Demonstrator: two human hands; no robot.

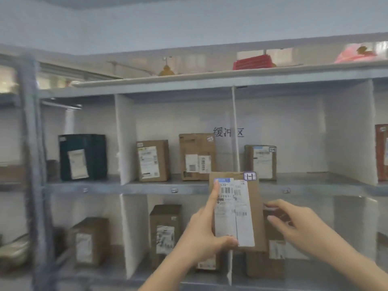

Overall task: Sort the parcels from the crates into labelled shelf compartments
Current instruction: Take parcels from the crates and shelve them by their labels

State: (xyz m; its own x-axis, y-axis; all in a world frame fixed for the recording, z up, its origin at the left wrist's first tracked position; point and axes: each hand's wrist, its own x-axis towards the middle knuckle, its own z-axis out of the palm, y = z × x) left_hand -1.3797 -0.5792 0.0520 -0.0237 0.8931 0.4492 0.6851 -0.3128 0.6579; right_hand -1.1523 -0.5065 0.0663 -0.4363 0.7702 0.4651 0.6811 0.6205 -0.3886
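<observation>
A brown cardboard parcel [255,208] with white shipping labels and a small "H" sticker at its top right corner is held upright in front of the shelf. My left hand [206,234] grips its left edge, the forefinger stretched up along the label and the thumb under the bottom. My right hand [294,223] is just right of the parcel with loosely bent fingers near its right edge; whether it touches is unclear. The grey metal shelf [189,187] behind has white dividers forming compartments.
The upper row holds a dark green box [83,156], two brown parcels [153,160] in the middle compartment, and another brown parcel [261,161] to the right. Lower compartments hold several brown parcels [165,229]. A red basket [253,62] sits on top. Chinese characters are written on the back wall.
</observation>
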